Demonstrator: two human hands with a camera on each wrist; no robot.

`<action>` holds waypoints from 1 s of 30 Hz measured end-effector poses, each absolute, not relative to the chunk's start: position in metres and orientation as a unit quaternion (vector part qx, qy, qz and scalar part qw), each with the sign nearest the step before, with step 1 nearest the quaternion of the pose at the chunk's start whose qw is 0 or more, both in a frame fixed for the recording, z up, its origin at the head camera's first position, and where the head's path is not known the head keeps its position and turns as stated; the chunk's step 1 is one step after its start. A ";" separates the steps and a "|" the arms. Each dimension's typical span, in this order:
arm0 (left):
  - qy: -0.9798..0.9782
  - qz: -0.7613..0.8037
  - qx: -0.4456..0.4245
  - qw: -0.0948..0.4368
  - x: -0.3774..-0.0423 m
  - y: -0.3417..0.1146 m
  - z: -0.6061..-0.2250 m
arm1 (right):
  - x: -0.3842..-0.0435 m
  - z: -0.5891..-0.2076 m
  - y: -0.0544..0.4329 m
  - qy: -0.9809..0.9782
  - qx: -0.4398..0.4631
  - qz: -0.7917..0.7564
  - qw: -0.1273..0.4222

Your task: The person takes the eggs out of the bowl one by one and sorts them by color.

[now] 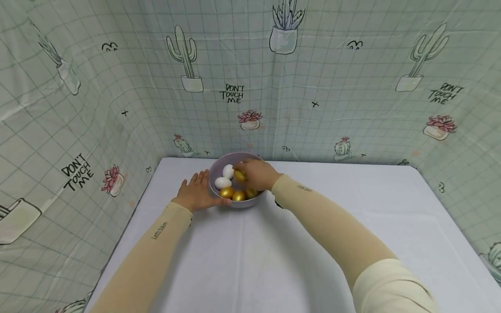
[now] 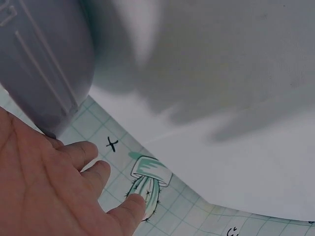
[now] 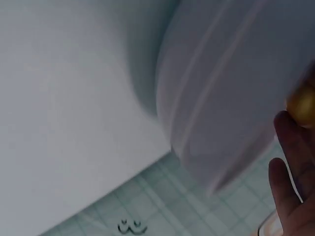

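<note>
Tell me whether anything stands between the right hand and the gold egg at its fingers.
Nothing visible does: the right hand touches the gold egg directly. In the head view, two white eggs lie left of it, inside the bowl, not between them.

Right fingers (image 1: 244, 165) hold a gold egg (image 1: 240, 176) at the bowl (image 1: 243, 204).

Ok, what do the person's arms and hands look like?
The left sleeve and right sleeve are snug and tan, each with small dark lettering. Higher up on the right is a looser cream sleeve. The left hand and right hand wear no gloves.
</note>
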State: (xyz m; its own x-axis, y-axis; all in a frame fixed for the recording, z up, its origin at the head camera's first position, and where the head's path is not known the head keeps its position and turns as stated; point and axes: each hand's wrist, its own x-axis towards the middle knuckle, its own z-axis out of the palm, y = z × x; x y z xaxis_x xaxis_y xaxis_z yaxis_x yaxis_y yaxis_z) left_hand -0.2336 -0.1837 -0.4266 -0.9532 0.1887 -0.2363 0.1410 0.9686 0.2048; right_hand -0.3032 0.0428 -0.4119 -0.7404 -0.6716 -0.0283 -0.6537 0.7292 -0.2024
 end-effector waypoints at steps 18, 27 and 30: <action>0.984 0.103 0.082 0.120 -0.232 -0.183 -0.428 | -0.319 -0.399 0.165 0.948 -0.232 -0.219 -0.007; 0.984 0.103 0.077 0.122 -0.231 -0.182 -0.428 | -0.324 -0.441 0.166 0.953 -0.200 -0.224 0.027; 0.984 0.099 0.076 0.126 -0.232 -0.182 -0.427 | -0.325 -0.448 0.163 0.955 -0.199 -0.219 0.030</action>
State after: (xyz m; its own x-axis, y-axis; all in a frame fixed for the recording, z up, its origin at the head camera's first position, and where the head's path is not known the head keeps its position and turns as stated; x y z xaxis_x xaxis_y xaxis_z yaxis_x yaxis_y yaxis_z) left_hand -0.2317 -0.1817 -0.4273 -0.9567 0.1750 -0.2328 0.1249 0.9686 0.2150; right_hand -0.3249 0.1628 -0.4482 -0.9193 -0.3923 0.0298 -0.3660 0.8249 -0.4308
